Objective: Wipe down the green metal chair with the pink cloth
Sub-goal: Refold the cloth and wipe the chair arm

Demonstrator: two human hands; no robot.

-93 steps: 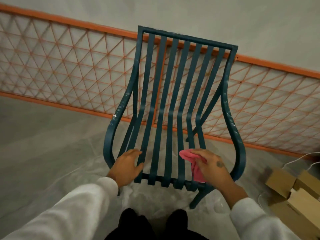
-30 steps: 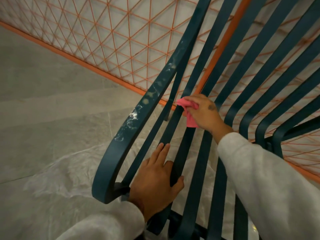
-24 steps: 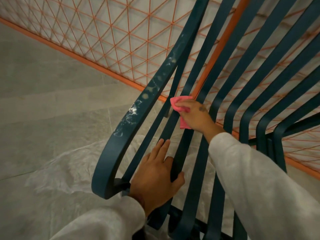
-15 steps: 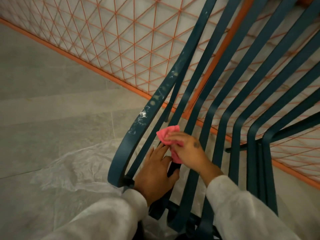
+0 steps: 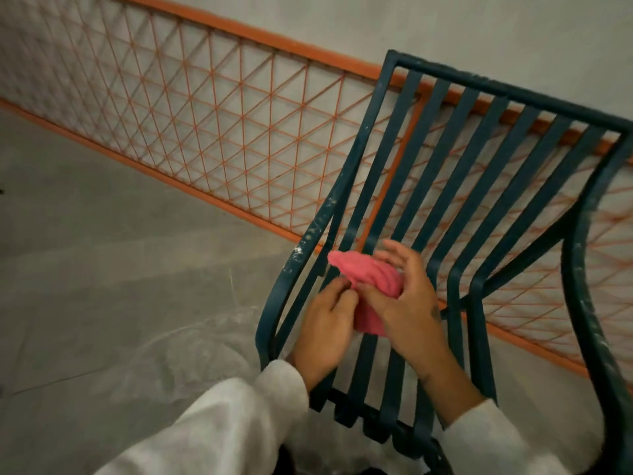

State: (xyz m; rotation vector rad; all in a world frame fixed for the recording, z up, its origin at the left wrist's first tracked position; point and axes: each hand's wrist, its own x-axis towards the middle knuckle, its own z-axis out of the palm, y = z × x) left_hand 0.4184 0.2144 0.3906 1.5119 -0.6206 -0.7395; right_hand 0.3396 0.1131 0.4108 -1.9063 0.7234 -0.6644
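Observation:
The green metal chair stands in front of me, its slatted seat and back running up to the right, its left armrest speckled with white marks. Above the left part of the seat both my hands hold the pink cloth, bunched between them. My right hand cups the cloth from the right with fingers partly spread. My left hand pinches its lower left edge. The cloth hangs just above the slats; whether it touches them is hidden.
An orange lattice railing runs along the grey wall behind the chair. A thin clear plastic sheet lies crumpled on the grey floor under and left of the chair. Grey floor spreads to the left.
My right hand has come back down the slats with the cloth. My left hand has left the slat and taken hold of the cloth. The view has pulled back, showing the whole chair back.

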